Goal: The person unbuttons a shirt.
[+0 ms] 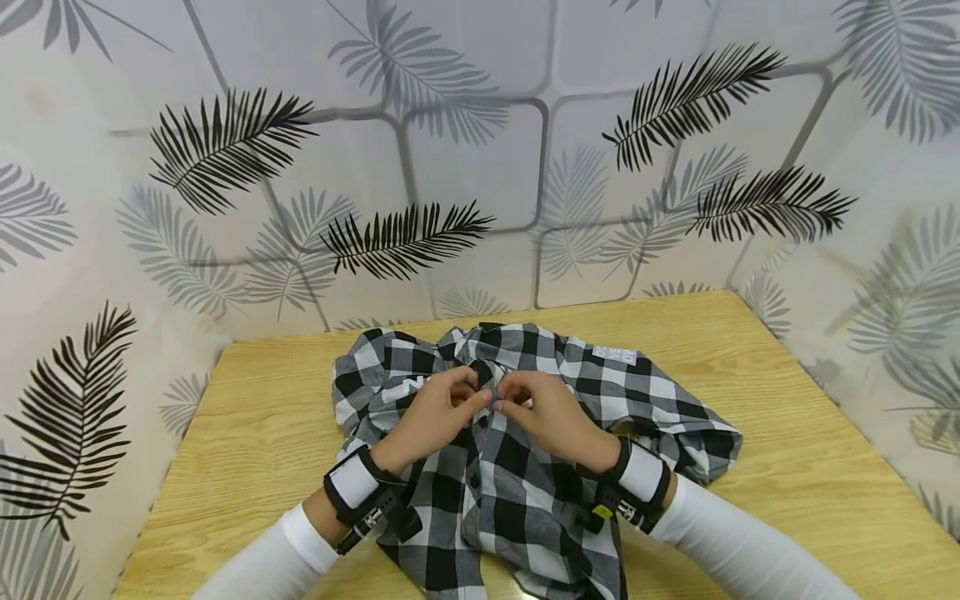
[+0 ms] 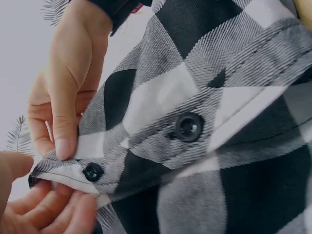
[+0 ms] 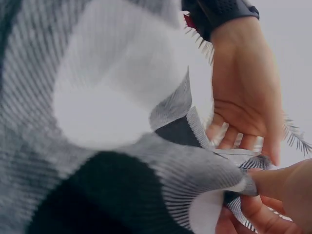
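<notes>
A black, white and grey checked shirt (image 1: 517,500) lies front up on the table, its collar end away from me. Over the upper front, my left hand (image 1: 442,408) and right hand (image 1: 551,417) meet with fingertips nearly together. Both pinch the button band near the collar. In the left wrist view, a dark round button (image 2: 189,127) shows on the band, with a smaller-looking button (image 2: 92,171) close to the fingers. The right thumb presses the band's edge there, while left fingers (image 2: 44,209) lie beneath it. Folded cloth sits between the fingertips in the right wrist view.
The shirt rests on a light wooden table (image 1: 247,442). A wall with a leaf pattern (image 1: 480,167) rises behind it. One sleeve (image 1: 697,425) stretches to the right, and white lettering (image 1: 613,354) marks the shirt's right side. Both wrists wear strapped cameras.
</notes>
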Motion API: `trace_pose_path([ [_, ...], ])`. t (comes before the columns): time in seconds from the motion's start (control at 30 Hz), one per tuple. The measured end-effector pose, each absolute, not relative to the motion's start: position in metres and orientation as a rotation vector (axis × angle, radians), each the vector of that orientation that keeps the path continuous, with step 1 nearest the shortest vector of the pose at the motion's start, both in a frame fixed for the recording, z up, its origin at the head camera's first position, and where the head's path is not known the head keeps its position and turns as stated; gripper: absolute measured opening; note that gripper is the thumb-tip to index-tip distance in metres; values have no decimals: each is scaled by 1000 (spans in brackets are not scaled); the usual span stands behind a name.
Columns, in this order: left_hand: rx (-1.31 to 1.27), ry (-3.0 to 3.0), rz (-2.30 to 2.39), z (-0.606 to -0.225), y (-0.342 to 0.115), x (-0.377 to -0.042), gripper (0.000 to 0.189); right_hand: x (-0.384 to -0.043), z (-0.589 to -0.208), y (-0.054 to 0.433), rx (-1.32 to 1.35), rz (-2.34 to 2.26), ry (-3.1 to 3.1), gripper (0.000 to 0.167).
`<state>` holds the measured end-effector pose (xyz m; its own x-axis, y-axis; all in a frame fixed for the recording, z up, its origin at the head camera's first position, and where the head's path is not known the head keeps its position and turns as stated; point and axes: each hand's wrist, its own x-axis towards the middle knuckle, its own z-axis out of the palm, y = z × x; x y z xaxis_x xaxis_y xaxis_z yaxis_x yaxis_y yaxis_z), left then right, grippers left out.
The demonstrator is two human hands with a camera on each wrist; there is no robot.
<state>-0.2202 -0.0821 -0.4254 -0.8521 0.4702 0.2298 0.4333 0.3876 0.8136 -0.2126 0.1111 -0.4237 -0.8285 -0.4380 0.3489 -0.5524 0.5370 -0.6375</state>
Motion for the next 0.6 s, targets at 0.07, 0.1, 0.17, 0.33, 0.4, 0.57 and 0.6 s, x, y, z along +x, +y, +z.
trace_pose_path([
  [0.07,869,2578,1418,-427,-83,-220,15,-216,-423,114,846,1199,-2614,8],
  [0.1,882,2581,1384,-428,-84,-220,13,-218,-423,115,843,1209,-2605,8],
  [0.17,896,2601,1342,-430,-85,-219,10,-222,-421,117,837,1226,-2586,8],
  [0.33,846,2771,1344,-431,-83,-218,6,-227,-413,119,823,1216,-2538,6],
  [0.4,790,2831,1367,-428,-81,-217,6,-225,-410,118,777,1160,-2534,8],
  [0.57,682,2875,1415,-423,-78,-216,4,-204,-400,117,737,1065,-2533,20],
  [0.6,677,2878,1418,-423,-78,-216,4,-200,-398,118,779,1090,-2552,20],
])
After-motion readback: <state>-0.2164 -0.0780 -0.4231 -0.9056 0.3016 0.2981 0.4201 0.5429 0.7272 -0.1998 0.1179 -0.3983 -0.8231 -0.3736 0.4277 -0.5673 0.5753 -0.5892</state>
